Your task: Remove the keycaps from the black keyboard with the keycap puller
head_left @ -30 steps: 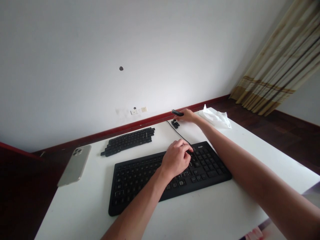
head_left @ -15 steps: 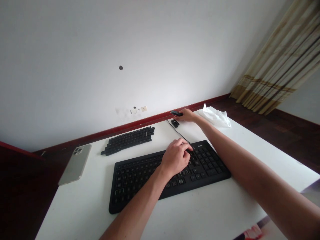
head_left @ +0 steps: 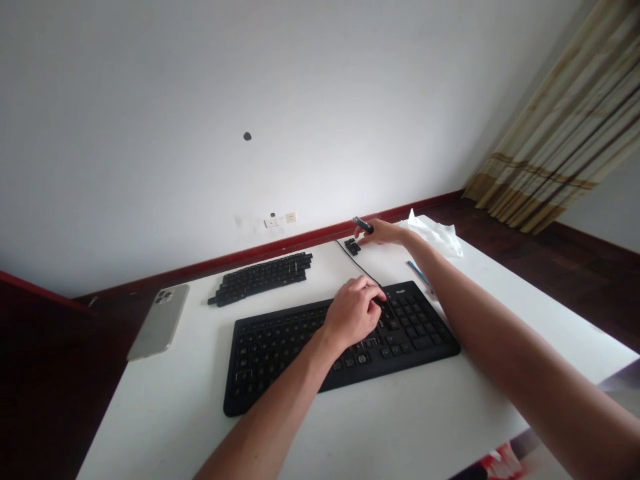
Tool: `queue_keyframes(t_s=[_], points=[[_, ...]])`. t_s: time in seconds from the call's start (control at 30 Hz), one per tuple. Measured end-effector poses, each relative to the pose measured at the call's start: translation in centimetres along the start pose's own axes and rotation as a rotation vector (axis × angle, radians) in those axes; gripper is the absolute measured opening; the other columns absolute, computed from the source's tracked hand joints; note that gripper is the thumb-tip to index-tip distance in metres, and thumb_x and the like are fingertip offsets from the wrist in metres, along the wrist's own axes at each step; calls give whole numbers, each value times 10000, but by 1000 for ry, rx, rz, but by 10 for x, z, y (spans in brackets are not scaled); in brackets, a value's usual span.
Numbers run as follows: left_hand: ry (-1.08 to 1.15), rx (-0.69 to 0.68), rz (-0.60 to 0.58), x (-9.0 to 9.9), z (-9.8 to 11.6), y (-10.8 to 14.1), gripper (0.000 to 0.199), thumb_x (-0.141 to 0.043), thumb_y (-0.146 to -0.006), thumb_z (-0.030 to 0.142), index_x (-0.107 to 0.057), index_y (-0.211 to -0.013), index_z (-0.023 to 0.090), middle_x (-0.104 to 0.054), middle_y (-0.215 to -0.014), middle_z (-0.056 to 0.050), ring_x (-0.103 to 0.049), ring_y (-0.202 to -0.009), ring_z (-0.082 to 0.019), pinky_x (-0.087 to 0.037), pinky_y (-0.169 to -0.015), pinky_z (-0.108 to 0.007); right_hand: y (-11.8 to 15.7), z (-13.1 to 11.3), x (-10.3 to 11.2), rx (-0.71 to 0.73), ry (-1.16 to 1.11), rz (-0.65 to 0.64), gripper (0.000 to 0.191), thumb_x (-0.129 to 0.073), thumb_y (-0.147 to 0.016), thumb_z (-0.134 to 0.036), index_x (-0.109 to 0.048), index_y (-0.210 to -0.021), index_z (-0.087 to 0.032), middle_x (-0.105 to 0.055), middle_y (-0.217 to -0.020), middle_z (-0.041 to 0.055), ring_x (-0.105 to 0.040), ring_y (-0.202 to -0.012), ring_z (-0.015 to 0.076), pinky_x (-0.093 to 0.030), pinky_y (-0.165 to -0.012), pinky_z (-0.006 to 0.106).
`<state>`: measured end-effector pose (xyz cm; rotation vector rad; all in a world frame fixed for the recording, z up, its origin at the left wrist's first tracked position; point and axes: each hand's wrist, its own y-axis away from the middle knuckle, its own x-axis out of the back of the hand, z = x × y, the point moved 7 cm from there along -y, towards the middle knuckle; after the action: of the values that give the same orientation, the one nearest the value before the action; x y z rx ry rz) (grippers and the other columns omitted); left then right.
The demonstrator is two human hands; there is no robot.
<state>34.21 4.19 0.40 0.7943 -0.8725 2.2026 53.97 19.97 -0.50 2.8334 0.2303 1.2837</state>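
A black keyboard lies on the white table, many of its keycaps off on the left and middle and the number pad still capped. My left hand rests on it right of centre, index finger stretched to the top edge, other fingers loosely bent. At the table's far edge, my right hand grips a dark pen-shaped tool. Its fingers are beside a small cluster of loose black keycaps; whether they touch any is unclear. Rows of removed keycaps sit behind the keyboard.
A phone lies face down at the left edge of the table. White tissue is at the far right corner. A thin blue stick-like tool lies by my right forearm. The keyboard's cable runs to the far edge.
My right hand has shifted slightly right with the dark tool, staying near the small keycap cluster. The blue tool has come into sight beside my forearm. My left hand stays on the keyboard.
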Motion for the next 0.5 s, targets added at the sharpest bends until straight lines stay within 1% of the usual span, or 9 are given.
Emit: queue_keyframes(t_s=[0.1, 0.2, 0.3, 0.43, 0.5], points=[[1, -3, 4, 0, 0, 1, 285, -533, -880, 46, -737, -992, 211, -688, -1083, -34, -636, -1034, -213, -543, -1001, -356, 2, 0, -4, 2, -15, -77, 439, -841, -670, -396, -727, -1050, -206, -643, -712, -16, -519, -568, 125, -390, -520, 247], [0, -4, 3, -1, -1, 1, 288, -534, -876, 44, -739, -991, 211, -688, -1083, -36, -638, -1035, -215, -543, -1000, -356, 2, 1, -9, 3, -26, -123, 466, -860, -633, -425, -697, -1015, -214, -611, -689, -30, -490, -554, 117, -395, -534, 252], [1, -4, 2, -1, -1, 0, 288, -538, -873, 41, -740, -989, 211, -688, -1085, -39, -638, -1037, -217, -542, -1006, -356, 3, 0, -10, 0, -27, -134, 473, -873, -628, -452, -668, -983, -216, -596, -690, -30, -477, -564, 119, -394, -551, 259], [4, -5, 5, -1, -1, 0, 286, -539, -870, 40, -740, -988, 206, -687, -1079, -37, -638, -1032, -215, -541, -1006, -357, 5, -2, -8, -4, -7, -130, 467, -879, -645, -449, -626, -962, -218, -568, -701, -32, -459, -585, 122, -376, -565, 269], [4, -4, 8, -1, -1, 0, 287, -539, -872, 41, -739, -990, 208, -687, -1080, -36, -638, -1035, -216, -541, -1006, -357, 5, -4, -8, -6, 10, -130, 451, -880, -646, -448, -607, -922, -217, -539, -682, -37, -445, -589, 125, -359, -565, 275]])
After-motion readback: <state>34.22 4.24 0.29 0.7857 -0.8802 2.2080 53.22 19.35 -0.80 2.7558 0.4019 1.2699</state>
